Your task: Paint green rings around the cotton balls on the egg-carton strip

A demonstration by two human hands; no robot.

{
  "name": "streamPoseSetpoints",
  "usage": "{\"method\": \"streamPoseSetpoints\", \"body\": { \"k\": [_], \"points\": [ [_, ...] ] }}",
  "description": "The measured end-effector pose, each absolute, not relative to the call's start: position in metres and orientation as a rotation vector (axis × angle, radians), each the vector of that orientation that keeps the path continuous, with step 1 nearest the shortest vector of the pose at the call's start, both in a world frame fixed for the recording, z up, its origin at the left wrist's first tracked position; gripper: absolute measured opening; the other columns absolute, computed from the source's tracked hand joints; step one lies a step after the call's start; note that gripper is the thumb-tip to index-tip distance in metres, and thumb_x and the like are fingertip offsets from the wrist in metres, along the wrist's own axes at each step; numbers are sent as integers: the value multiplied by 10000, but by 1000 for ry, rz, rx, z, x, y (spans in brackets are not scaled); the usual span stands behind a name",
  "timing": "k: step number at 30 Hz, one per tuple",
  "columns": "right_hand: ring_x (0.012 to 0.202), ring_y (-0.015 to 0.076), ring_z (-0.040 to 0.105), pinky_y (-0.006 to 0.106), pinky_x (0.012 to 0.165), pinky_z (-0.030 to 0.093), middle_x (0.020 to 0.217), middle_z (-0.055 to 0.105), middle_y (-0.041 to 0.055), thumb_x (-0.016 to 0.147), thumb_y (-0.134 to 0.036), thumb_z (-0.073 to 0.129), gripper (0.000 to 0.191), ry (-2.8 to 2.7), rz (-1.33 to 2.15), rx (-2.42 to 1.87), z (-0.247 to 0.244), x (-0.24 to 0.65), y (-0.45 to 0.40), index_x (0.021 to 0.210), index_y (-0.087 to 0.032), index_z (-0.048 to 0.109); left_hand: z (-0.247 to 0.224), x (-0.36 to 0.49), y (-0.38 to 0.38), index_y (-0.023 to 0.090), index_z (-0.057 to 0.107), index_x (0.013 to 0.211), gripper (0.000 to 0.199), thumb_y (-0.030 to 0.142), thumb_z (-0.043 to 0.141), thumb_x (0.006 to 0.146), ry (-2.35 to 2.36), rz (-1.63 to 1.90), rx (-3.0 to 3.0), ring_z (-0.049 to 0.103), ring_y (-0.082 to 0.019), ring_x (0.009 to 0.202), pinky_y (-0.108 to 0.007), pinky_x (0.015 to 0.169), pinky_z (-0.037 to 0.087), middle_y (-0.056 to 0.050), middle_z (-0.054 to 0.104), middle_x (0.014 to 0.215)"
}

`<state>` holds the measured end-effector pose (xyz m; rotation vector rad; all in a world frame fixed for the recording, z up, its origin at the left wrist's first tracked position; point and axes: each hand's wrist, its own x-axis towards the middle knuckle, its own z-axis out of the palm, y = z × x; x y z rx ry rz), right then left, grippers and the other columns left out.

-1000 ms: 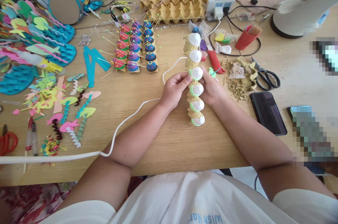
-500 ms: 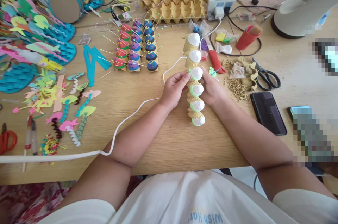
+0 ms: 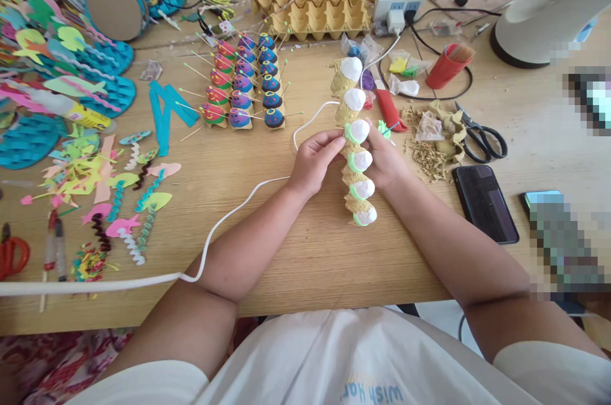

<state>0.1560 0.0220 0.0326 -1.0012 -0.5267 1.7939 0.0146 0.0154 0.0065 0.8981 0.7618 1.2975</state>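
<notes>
Between my hands is an egg carton strip [image 3: 354, 169], a row of several tan cardboard bumps with white caps. Light green clay rims the caps on the nearer bumps; the two farthest show only white. My left hand [image 3: 315, 160] pinches the strip's left side near its middle, thumb on top. My right hand [image 3: 384, 160] holds the opposite side, its fingertips partly hidden behind the strip. Just past my right hand lies a lump of light green clay [image 3: 384, 129] with a thin blue stick at it.
Painted carton strips [image 3: 242, 83] with pins stand at the back left. Paper cut-outs [image 3: 102, 166] spread over the left. To the right are scissors [image 3: 482, 137], a phone [image 3: 484, 204], carton scraps [image 3: 449, 131] and a red cup of sticks [image 3: 446, 67]. A white cable [image 3: 229, 217] crosses my left arm.
The strip has turned slightly, its near end swinging a little to the right. Both hands keep their hold in nearly the same place.
</notes>
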Motion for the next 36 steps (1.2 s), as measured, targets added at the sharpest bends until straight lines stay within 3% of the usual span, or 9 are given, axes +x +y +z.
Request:
{"method": "streamPoseSetpoints", "body": {
  "k": [5,12,20,30,36],
  "points": [
    [667,148,571,328,727,544,645,584,-51,970,-679,697,474,-512,1844,-887,32,157,22,784,-258,584,4,15,17,223,848,949,390,533,960,742,810,1324,925,797,-177,875,-288,802,634,-18,826,861],
    [580,124,458,297,592,457,581,472,-64,967,-658,723,507,-478,1839,-860,30,156,23,734,-251,532,3,13,16,227,849,949,391,539,950,737,846,1320,936,791,-177,894,-289,816,626,-22,832,885],
    [576,122,418,317,608,444,592,421,-66,945,-681,735,571,-496,1817,-899,30,156,22,677,-253,469,5,14,16,218,845,916,393,529,967,709,834,1329,897,780,-168,839,-290,801,631,-26,839,881],
    [639,166,561,330,632,511,560,444,-55,872,-754,764,583,-562,1736,-1006,29,154,21,701,-274,481,9,15,16,201,783,812,284,447,924,801,887,1376,921,724,-136,747,-262,735,599,1,764,780],
    [683,164,593,329,686,531,592,514,-56,888,-732,755,530,-557,1773,-974,29,154,22,734,-270,546,6,14,16,205,779,844,339,518,903,798,820,1321,902,747,-164,775,-285,717,605,-11,770,808]
  ]
}}
